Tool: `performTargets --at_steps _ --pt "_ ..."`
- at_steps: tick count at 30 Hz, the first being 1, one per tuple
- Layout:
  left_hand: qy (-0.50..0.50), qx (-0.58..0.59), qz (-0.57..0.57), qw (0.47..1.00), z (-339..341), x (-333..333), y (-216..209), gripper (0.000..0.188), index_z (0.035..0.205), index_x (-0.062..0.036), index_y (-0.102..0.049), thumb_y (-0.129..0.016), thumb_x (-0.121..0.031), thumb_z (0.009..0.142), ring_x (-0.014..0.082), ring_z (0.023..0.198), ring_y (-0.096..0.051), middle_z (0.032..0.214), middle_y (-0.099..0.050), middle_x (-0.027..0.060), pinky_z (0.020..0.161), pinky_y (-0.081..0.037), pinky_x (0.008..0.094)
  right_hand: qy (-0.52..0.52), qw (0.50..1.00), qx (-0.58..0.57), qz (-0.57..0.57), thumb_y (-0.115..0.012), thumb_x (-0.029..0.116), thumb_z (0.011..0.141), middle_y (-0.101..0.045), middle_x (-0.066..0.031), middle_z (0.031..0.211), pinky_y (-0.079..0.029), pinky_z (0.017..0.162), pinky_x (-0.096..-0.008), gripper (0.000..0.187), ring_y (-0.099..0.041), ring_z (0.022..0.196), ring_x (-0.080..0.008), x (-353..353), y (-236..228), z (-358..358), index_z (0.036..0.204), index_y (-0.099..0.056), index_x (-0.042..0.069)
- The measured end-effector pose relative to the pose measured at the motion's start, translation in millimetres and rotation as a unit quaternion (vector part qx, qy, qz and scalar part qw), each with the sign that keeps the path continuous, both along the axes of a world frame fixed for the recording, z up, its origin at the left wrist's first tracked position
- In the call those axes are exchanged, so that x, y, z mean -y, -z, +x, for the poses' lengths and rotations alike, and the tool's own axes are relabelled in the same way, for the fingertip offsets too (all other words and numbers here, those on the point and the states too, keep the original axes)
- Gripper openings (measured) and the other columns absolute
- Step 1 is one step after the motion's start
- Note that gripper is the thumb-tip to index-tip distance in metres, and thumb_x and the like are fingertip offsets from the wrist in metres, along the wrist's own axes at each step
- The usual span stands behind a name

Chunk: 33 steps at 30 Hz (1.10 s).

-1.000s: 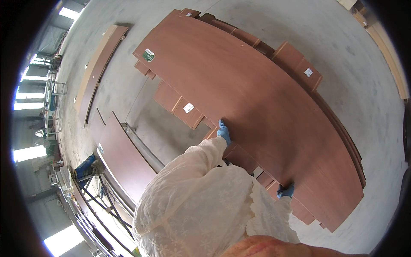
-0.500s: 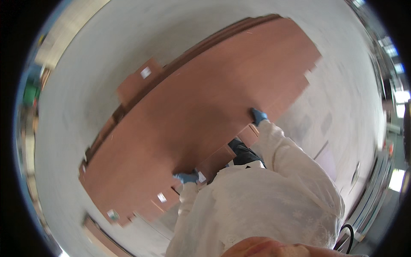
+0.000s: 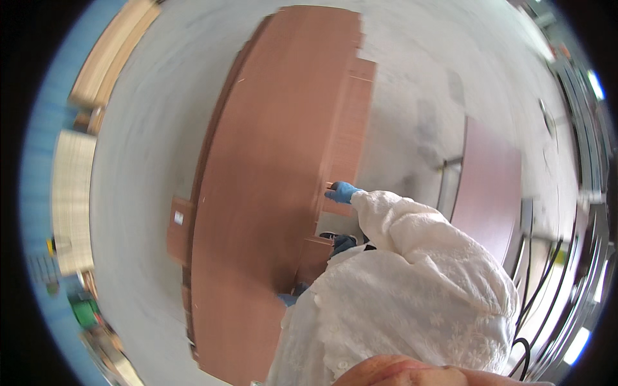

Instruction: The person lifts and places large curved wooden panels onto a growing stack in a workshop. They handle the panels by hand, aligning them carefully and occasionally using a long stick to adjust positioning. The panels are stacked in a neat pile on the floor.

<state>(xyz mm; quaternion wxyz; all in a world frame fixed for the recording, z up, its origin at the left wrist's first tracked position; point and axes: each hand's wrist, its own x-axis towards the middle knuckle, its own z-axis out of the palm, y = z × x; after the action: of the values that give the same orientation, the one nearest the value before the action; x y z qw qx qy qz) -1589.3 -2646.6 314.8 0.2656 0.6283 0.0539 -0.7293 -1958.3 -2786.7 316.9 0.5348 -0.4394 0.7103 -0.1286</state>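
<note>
A long reddish-brown panel [image 3: 257,141] lies on top of a stack of similar boards in front of me. My right hand [image 3: 344,192], in a blue glove with dark fingertips, is at the panel's right edge, its fingers bent and closed against that edge. Beneath, a shorter brown board [image 3: 351,122] juts out to the right. Lower down, my left hand [image 3: 291,299], also gloved in blue, rests at the panel's near right side; my sleeve and body cover much of it, so its fingers are hardly visible. Another brown piece [image 3: 314,257] sticks out between my hands.
A small brown board with a white label [image 3: 181,226] protrudes at the stack's left. On the right stands a purplish-brown panel [image 3: 486,186] beside a dark metal frame [image 3: 449,186]. Pale boards [image 3: 74,199] line the far left, near a green object [image 3: 85,312]. Dark cables [image 3: 541,283] hang at right.
My view has turned, so the stack now runs nearly upright in the picture. My right hand has gone from lying on the panel to its edge. My left hand is now mostly covered.
</note>
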Motion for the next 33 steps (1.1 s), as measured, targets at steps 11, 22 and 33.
performTargets --at_steps 11,22,33 --pt "0.37 -0.013 -0.001 0.929 -145.6 87.8 -30.2 0.078 0.143 -0.0102 -0.043 -0.043 -0.069 0.091 0.031 0.128 -0.046 0.143 -0.047 0.0126 0.104 -0.04 0.048 0.209 0.949 -0.142 0.188 -0.063 0.048 0.078 -0.069 -0.0171 0.11 -0.05 0.093 -0.0458 0.049 -0.064 0.106 -0.0351 -234.4 -32.3 -134.0 0.105 -0.072 0.008" --pt "0.692 -0.039 0.008 0.721 -282.3 139.3 18.2 0.079 0.146 -0.0011 -0.032 -0.042 -0.061 0.096 0.0354 0.128 -0.049 0.144 -0.045 0.0198 0.108 -0.04 0.0498 0.663 0.715 -0.055 0.212 -0.064 0.041 0.081 -0.065 -0.0191 0.122 -0.048 0.097 -0.0441 0.051 -0.061 0.116 -0.0343 -446.7 -22.3 -39.3 0.119 -0.066 0.007" --pt "0.831 0.036 -0.022 0.555 -369.2 61.0 1.1 0.076 0.145 -0.0004 -0.033 -0.041 -0.059 0.097 0.0361 0.129 -0.048 0.145 -0.043 0.021 0.108 -0.039 0.0501 0.816 0.52 0.06 0.246 -0.066 0.042 0.081 -0.064 -0.018 0.124 -0.046 0.098 -0.0428 0.053 -0.06 0.116 -0.0331 -524.7 -29.9 131.1 0.12 -0.065 0.006"
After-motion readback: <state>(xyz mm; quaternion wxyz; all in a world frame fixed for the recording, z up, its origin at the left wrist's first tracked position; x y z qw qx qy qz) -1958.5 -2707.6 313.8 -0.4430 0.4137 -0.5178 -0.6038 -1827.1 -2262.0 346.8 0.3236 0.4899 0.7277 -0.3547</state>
